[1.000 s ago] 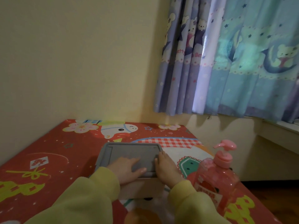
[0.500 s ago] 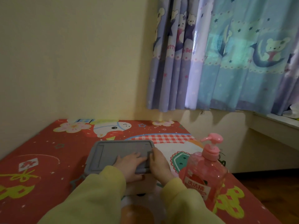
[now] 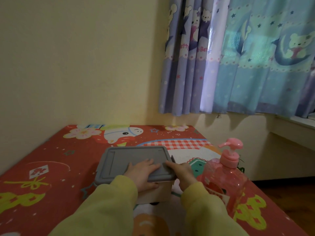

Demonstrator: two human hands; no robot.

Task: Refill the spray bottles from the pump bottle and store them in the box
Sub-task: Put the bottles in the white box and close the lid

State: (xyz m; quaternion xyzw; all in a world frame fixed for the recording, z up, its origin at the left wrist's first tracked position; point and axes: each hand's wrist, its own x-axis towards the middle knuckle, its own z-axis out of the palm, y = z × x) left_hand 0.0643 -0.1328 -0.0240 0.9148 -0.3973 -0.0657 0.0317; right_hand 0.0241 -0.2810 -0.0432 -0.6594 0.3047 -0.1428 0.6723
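A beige box point(image 3: 163, 191) with a grey lid point(image 3: 119, 160) stands on the red patterned mat. My left hand point(image 3: 142, 174) lies on the lid's near right part, fingers flat on top and thumb under the front rim. My right hand point(image 3: 183, 173) holds the lid's near right corner, its fingers curled over the edge by a dark latch. The pink pump bottle point(image 3: 225, 178) stands upright just right of the box, close to my right wrist. No spray bottle is in sight; the lid hides the inside of the box.
The red cartoon mat point(image 3: 51, 167) runs back to a yellow wall. Its right edge drops to a wooden floor point(image 3: 289, 201). Curtains point(image 3: 238, 57) hang at the back right above a low ledge.
My left hand slid toward the lid's front edge and its thumb went under the rim. My right hand stayed at the lid's right corner. The bottle has not moved.
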